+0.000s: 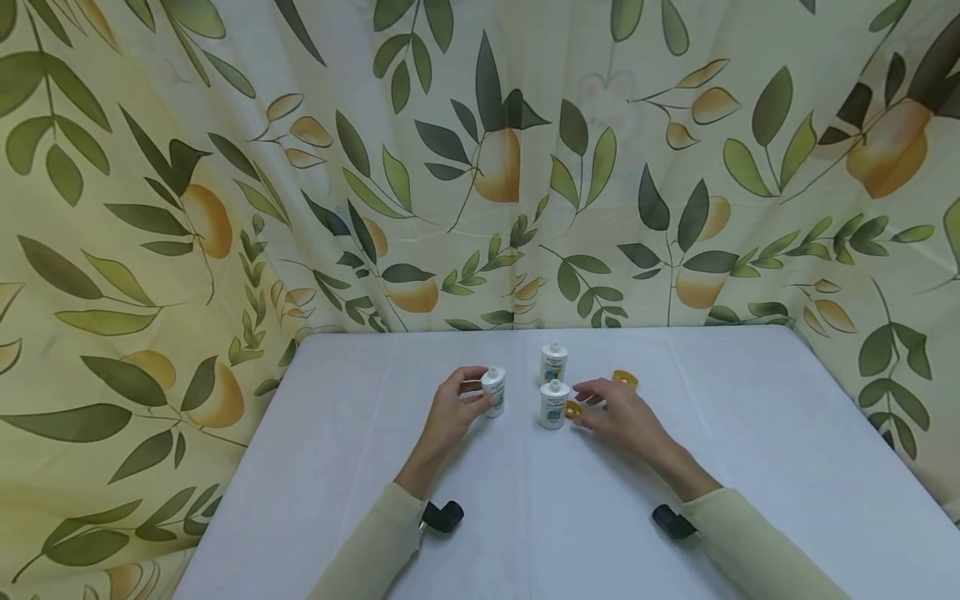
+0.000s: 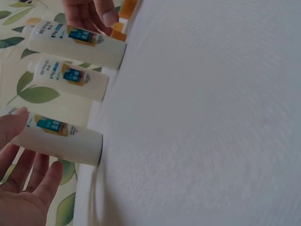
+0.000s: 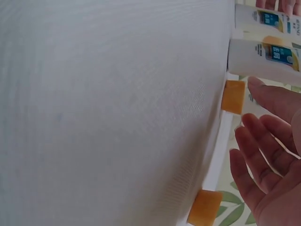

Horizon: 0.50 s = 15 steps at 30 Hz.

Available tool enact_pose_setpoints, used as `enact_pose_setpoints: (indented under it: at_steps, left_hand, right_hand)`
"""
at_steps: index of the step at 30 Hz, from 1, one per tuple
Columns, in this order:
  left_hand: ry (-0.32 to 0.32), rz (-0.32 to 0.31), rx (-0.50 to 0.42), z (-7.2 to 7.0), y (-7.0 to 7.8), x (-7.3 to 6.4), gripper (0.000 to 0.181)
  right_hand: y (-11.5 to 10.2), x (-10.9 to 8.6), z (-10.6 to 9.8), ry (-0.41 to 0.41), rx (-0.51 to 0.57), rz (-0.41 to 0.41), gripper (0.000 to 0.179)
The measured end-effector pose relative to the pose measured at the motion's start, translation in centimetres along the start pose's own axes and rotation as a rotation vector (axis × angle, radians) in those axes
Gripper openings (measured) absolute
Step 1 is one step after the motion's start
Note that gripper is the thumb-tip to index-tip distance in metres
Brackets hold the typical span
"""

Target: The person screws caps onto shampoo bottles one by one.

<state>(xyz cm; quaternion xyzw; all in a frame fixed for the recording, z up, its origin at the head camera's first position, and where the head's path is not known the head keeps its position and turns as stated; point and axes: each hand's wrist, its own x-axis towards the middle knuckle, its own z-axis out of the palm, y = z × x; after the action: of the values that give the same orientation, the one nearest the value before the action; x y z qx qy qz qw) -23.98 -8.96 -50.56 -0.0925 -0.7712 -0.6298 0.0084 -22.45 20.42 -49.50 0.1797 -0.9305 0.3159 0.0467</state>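
Note:
My left hand (image 1: 455, 406) holds a white bottle (image 1: 493, 392) with a narrow neck, thumb across its front and fingers round the other side. In the left wrist view that bottle (image 2: 61, 139) stands with its base on the table, its label facing the camera. To its right, two similar bottles stand one behind the other, the front bottle (image 1: 554, 406) and the rear bottle (image 1: 554, 360). Beside the front one sits an orange ring (image 1: 573, 409). My right hand (image 1: 618, 417) is at this ring, thumb and fingers spread apart. Whether the thumb touches it I cannot tell.
A second orange ring (image 1: 625, 379) lies beyond the right hand, further right. All stands on a table (image 1: 360, 467) with a white cloth. A leaf-and-fruit patterned curtain (image 1: 480, 250) hangs behind and along the sides.

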Motion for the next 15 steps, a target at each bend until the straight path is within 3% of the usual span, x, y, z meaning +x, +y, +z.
enact_pose_setpoints:
  at_steps: [15]
  left_hand:
    - [0.035,-0.001,0.039,0.81,-0.15,0.05,0.039]
  right_hand:
    - [0.17,0.62,0.57,-0.033,-0.014,0.018,0.035]
